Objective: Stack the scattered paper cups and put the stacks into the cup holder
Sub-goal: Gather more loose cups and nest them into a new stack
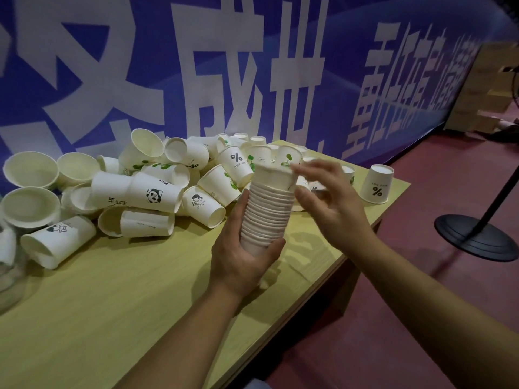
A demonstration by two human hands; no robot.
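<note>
A tall stack of white paper cups (268, 211) stands upside down in my left hand (241, 256), whose fingers and thumb curl round its lower part above the table. My right hand (325, 197) hovers beside the top of the stack with fingers spread and relaxed, fingertips at the top cup's edge. A heap of scattered paper cups (157, 181) with small prints lies on the table behind and to the left. One single cup (377, 188) stands upside down near the table's right corner. No cup holder is in view.
The yellow-green table (112, 304) ends at a right edge close to my arms. A blue banner with white characters forms the back wall. A black round stand base (474, 237) sits on the red floor at right. Something clear, glass-like (8, 265), is at the left edge.
</note>
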